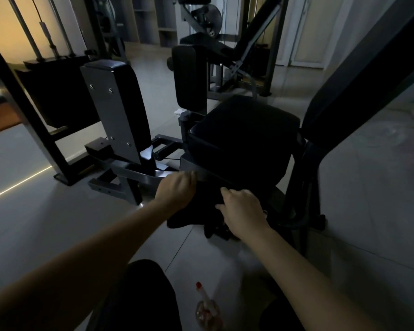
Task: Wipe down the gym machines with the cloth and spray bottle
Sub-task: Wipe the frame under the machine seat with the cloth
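Room: dim gym with a grey tiled floor (34, 223); warm light falls on the wall at far left.
Around: a machine with a black seat (244, 130) fills the middle, its backrest (359, 68) rising to the right. Two upright pads (127, 96) stand left of the seat and a weight stack (58, 91) behind them. More machines stand at the back.
Cloth: a dark cloth (201, 206) hangs below the seat's front edge, between the two hands, over the machine's frame.
Left hand: the left hand (177, 189) has its fingers curled over the cloth's upper left edge and grips it.
Right hand: the right hand (244, 211) lies on the cloth with its thumb spread; whether it grips or only presses, I cannot tell.
Hidden: the cloth's outline melts into the dark frame behind it. The hands cover its top.
Bottle: the spray bottle (207, 304) is on the floor between the person's knees (148, 295), near the bottom edge and blurred. Its long axis runs from the base up and slightly left, with the red nozzle pointing toward the machine.
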`<action>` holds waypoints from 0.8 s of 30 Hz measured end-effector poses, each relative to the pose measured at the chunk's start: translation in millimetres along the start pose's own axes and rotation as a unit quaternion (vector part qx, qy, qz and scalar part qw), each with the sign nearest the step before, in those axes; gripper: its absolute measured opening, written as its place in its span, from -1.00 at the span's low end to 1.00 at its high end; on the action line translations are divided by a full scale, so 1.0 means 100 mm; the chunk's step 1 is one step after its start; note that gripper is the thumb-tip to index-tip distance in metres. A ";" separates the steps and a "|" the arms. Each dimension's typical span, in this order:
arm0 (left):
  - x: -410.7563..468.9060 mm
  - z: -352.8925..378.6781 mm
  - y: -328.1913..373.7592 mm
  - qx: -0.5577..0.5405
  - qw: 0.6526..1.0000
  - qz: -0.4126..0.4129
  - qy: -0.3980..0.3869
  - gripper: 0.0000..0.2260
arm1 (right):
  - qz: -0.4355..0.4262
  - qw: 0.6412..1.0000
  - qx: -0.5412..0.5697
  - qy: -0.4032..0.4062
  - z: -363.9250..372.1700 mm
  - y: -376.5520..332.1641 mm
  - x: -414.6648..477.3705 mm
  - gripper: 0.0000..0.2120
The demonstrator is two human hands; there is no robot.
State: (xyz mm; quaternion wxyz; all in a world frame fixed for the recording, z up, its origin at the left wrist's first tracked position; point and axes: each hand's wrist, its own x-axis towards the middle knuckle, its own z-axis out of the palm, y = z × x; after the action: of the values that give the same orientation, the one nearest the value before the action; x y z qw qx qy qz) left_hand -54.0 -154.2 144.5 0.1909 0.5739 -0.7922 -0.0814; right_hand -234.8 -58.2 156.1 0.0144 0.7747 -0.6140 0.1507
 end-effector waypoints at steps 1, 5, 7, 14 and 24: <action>-0.10 0.03 0.00 -0.035 0.998 0.025 0.046 -0.61 | -0.001 1.000 0.010 -0.002 -0.01 0.02 -0.01 -0.68; -0.10 -0.05 -0.01 0.080 0.992 0.092 0.026 -0.51 | 0.009 0.999 0.042 0.001 0.02 0.09 -0.02 -0.65; -0.01 -0.16 0.10 0.216 0.972 0.087 -0.035 -0.55 | 0.014 0.999 0.041 0.032 0.08 0.12 -0.05 -0.66; 0.33 -0.48 0.47 0.259 0.943 -0.051 -0.202 -0.76 | 0.002 0.993 -0.038 0.114 0.04 0.12 -0.09 -0.92; 0.17 -0.47 0.64 -0.152 0.985 0.077 0.004 -0.79 | 0.113 0.965 0.157 0.179 -0.57 0.66 -0.34 -0.87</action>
State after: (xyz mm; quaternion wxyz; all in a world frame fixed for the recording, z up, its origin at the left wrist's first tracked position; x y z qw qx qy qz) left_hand -96.5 -144.9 213.0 0.2850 0.4755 -0.8118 -0.1834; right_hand -316.8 -30.6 191.5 -0.0151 0.6533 -0.6535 0.3820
